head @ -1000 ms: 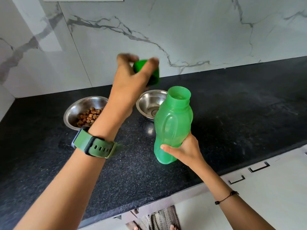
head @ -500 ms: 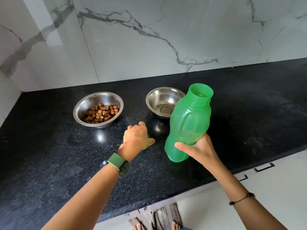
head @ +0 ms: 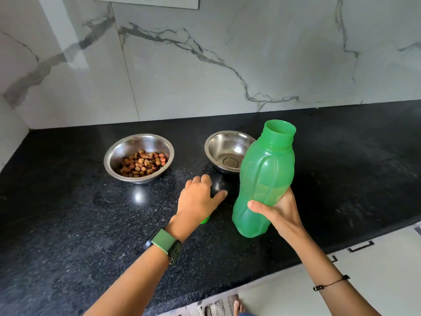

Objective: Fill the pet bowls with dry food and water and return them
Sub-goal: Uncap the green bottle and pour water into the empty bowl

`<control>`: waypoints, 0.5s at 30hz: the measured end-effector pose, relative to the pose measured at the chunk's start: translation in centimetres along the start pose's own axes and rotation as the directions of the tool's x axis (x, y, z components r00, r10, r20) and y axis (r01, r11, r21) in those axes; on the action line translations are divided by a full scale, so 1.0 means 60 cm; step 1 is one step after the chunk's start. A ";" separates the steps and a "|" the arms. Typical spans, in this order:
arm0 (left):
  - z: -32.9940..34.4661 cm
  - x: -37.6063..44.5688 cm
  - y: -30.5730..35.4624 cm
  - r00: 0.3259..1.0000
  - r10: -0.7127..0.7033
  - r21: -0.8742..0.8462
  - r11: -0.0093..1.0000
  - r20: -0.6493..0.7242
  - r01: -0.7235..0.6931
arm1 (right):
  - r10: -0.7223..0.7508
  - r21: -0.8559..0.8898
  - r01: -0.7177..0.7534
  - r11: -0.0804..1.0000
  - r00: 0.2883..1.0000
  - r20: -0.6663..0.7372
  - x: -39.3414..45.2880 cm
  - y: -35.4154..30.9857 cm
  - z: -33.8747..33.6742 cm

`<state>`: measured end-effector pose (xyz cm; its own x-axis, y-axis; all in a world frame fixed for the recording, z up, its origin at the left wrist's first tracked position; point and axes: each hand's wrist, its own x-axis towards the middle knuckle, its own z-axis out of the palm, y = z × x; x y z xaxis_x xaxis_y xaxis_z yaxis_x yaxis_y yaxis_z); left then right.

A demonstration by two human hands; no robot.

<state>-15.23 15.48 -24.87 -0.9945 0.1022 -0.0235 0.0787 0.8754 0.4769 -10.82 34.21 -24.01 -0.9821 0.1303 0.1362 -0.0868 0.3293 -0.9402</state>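
Note:
Two steel bowls stand on the black counter. The left bowl (head: 113, 156) holds brown dry food (head: 142, 164). Nothing is in the right bowl (head: 224, 145). My right hand (head: 276, 212) grips the lower half of a green plastic bottle (head: 265, 176). The bottle is uncapped, leans slightly right and stands just in front of the empty bowl, hiding its right rim. It is partly filled with water. My left hand (head: 198, 199) is low over the counter with fingers spread. The green cap (head: 205, 220) peeks out from under its heel.
The black stone counter (head: 68, 224) runs to a marble wall behind and a corner at the left. White drawers with dark handles (head: 361, 247) sit below the front edge. A striped mat (head: 216, 307) and toes show on the floor.
My left hand carried the green cap down from above the bowls and set it on the counter, and its fingers have now spread. The bottle stays in my right hand.

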 end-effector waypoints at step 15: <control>0.045 0.089 0.067 0.856 -0.429 -0.907 0.164 0.288 0.387 | 0.000 -0.287 0.071 0.955 0.971 0.241 0.085 -0.009 -0.129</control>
<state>-20.01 20.80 -25.46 -0.8652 -0.1520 -0.4778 -0.4353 -0.2452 0.8662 -14.48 41.91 -20.38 -0.9935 -0.0988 0.0569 -0.1046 0.5919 -0.7992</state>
